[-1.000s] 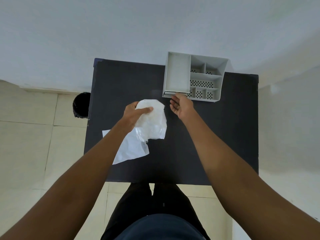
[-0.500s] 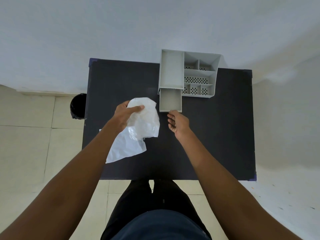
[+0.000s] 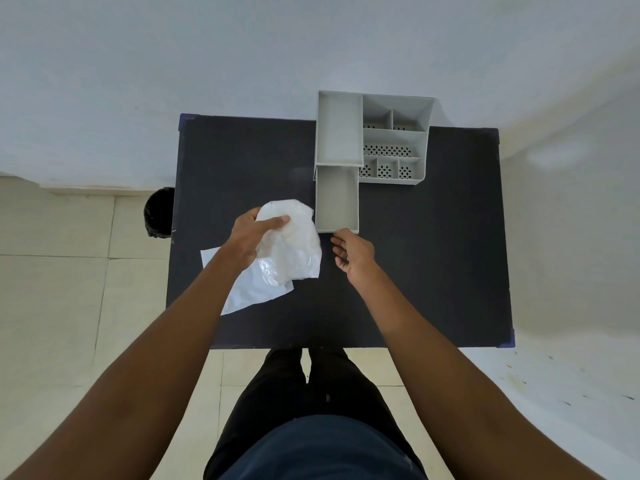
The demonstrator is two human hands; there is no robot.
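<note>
A grey plastic desk organiser [image 3: 394, 136] stands at the far edge of a black table [image 3: 433, 254]. Its drawer [image 3: 336, 200] is pulled out toward me and looks empty. My right hand [image 3: 353, 252] hovers just in front of the drawer's near edge, fingers loosely curled, holding nothing. My left hand [image 3: 254, 233] grips a crumpled clear plastic bag [image 3: 294, 247] just left of the drawer, above the table. A flat white sheet [image 3: 249, 292] lies on the table under the bag.
A black bin [image 3: 159, 213] sits on the tiled floor beside the table's left edge. A white wall runs behind the table. My legs stand at the near edge.
The drawer has slid out of the organiser toward me, drawn by my right hand, which has since let go and pulled back slightly. My left hand keeps its grip on the bag.
</note>
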